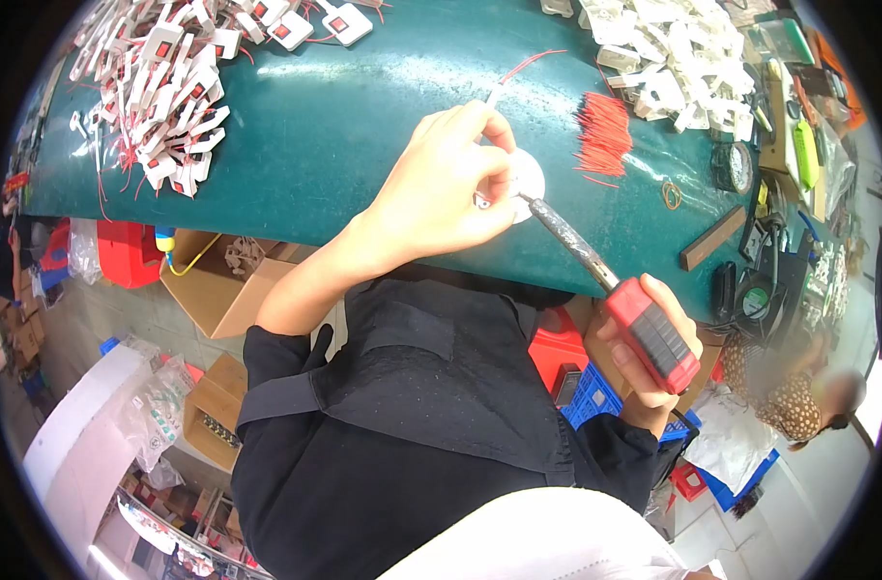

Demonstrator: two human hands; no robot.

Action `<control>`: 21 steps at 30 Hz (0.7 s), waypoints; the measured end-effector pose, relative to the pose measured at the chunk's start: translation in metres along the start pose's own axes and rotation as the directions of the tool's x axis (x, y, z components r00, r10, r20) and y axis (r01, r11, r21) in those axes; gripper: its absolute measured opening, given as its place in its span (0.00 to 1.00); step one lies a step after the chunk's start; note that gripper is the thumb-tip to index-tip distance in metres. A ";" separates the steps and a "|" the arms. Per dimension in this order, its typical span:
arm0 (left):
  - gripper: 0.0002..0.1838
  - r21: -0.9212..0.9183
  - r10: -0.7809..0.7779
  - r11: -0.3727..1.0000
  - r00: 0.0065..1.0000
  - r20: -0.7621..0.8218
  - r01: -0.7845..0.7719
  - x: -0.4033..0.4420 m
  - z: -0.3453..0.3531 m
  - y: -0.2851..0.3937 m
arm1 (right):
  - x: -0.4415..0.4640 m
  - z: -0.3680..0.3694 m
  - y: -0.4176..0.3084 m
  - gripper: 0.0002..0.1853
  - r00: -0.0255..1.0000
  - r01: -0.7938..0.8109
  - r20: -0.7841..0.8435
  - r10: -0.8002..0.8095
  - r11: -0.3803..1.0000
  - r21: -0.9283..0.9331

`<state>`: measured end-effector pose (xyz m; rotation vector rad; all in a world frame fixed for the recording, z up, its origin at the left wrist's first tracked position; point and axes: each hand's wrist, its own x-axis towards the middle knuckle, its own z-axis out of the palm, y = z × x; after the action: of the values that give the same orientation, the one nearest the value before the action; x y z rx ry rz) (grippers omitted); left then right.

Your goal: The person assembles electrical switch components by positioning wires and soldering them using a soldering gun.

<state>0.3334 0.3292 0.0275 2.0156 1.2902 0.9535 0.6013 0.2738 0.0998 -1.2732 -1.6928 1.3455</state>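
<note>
My right hand [653,338] is wrapped round the red and black handle of a soldering iron [581,246]. The iron's tip meets a small white piece [528,184] at the table's front edge. Over that piece my left hand [455,179] is closed in a pinch, its fingers hiding much of what they hold. A white lead with a red wire [533,66] sticks out beyond the left fingers. To the right of the left hand lies a bundle of short red wires [603,135] on the green table [363,126].
White parts with red wires [185,116] are heaped at the left; translucent white housings [678,58] pile up at the back right. A brown bar [713,238], a solder reel [733,167] and a small fan [755,300] sit at the right. Another person [789,396] is at lower right.
</note>
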 end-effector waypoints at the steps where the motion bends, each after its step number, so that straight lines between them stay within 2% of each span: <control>1: 0.06 -0.006 -0.003 1.000 1.000 0.003 0.003 0.000 0.000 0.000 | -0.001 0.003 -0.004 0.40 0.995 -0.091 -0.052 0.090 0.995 -0.035; 2: 0.06 -0.005 -0.002 1.000 1.000 0.004 0.002 0.000 0.000 0.000 | -0.001 0.005 -0.006 0.40 0.995 -0.091 -0.054 0.090 0.995 -0.034; 4: 0.06 0.000 -0.007 1.000 1.000 0.007 0.007 0.000 0.000 0.000 | -0.002 0.007 -0.007 0.40 0.974 -0.132 -0.182 0.133 0.991 0.017; 5: 0.06 0.001 -0.007 1.000 1.000 0.006 0.007 0.000 0.000 -0.001 | -0.005 0.005 -0.002 0.40 0.975 -0.131 -0.181 0.132 0.991 0.017; 7: 0.06 -0.001 0.001 1.000 1.000 0.006 -0.001 0.000 0.000 -0.001 | -0.009 0.002 0.010 0.38 0.944 0.142 -0.329 -0.025 0.931 0.337; 8: 0.06 0.001 0.002 1.000 1.000 0.008 -0.002 0.000 0.000 -0.001 | -0.006 0.005 0.008 0.42 0.894 0.203 -0.447 -0.034 0.920 0.336; 9: 0.06 0.001 0.004 1.000 1.000 0.003 -0.004 0.000 0.000 -0.002 | -0.001 0.007 0.008 0.45 0.866 0.260 -0.494 -0.079 0.915 0.310; 11: 0.06 0.001 0.010 1.000 1.000 -0.003 -0.010 0.001 0.001 -0.001 | 0.008 0.003 0.016 0.46 0.851 0.345 -0.501 -0.161 0.889 0.300; 12: 0.06 -0.006 0.004 1.000 1.000 -0.001 -0.004 0.000 0.001 -0.001 | 0.013 0.007 0.020 0.47 0.844 0.353 -0.520 -0.134 0.869 0.348; 15: 0.06 -0.005 0.015 1.000 1.000 -0.003 -0.016 0.001 -0.001 -0.001 | 0.026 0.013 0.059 0.44 0.897 0.383 -0.430 -0.099 0.660 0.646; 17: 0.07 0.005 0.032 0.999 0.999 0.000 -0.032 0.001 -0.005 -0.002 | 0.036 0.024 0.096 0.42 0.895 0.442 -0.416 -0.157 0.422 0.792; 19: 0.04 -0.049 0.044 0.998 0.987 0.155 -0.037 0.004 -0.014 -0.005 | 0.041 0.035 0.121 0.40 0.899 0.432 -0.406 -0.164 0.178 0.884; 21: 0.04 -0.185 0.107 0.978 0.993 0.050 -0.096 0.012 -0.028 -0.017 | 0.043 0.042 0.134 0.40 0.902 0.418 -0.417 -0.110 -0.015 0.909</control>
<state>0.3054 0.3488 0.0347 1.9667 1.0375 1.0120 0.5896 0.3010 -0.0441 -0.1233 -0.3351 1.5058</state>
